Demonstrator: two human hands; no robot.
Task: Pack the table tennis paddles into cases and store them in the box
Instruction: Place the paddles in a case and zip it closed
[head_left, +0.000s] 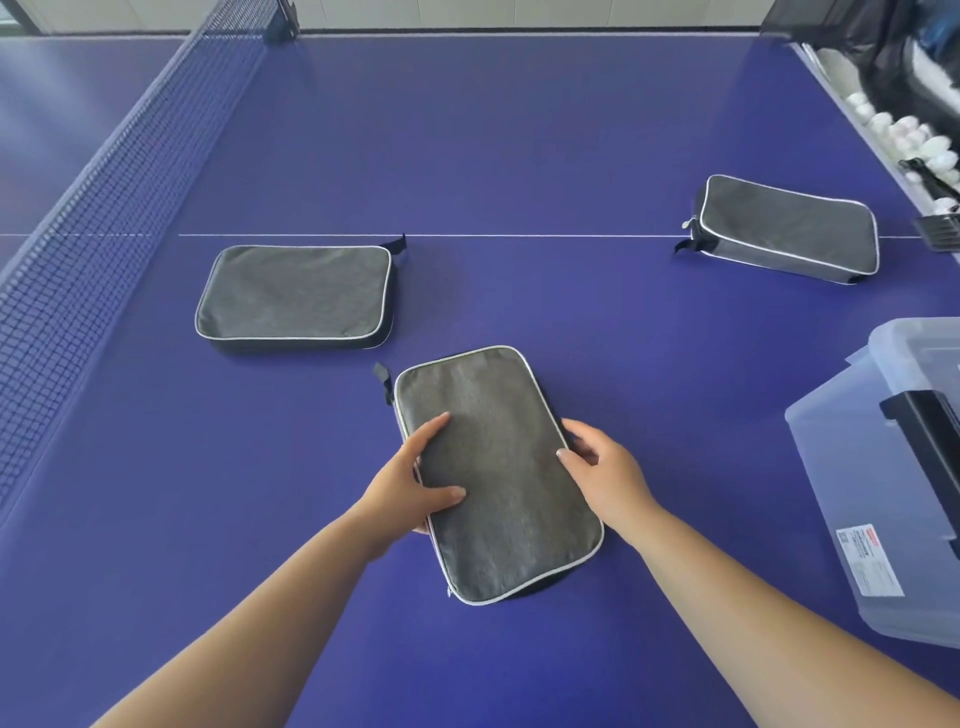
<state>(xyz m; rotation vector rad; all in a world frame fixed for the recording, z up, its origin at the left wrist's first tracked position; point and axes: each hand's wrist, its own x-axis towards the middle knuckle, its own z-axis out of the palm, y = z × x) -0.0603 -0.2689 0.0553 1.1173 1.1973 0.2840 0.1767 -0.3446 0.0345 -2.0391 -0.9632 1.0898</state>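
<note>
A grey fabric paddle case (493, 457) with white piping lies zipped on the blue table in front of me. My left hand (413, 486) grips its left edge, thumb and forefinger on top. My right hand (605, 473) grips its right edge, thumb on the fabric. A second grey case (293, 293) lies flat to the left, near the net. A third case (787, 228) lies at the far right. The clear plastic box (883, 467) with a black latch stands at the right edge. No paddle is visible.
The net (104, 208) runs along the left side of the blue table (519, 130). White balls in a tray (904, 135) sit beyond the table's far right edge, beside dark bags.
</note>
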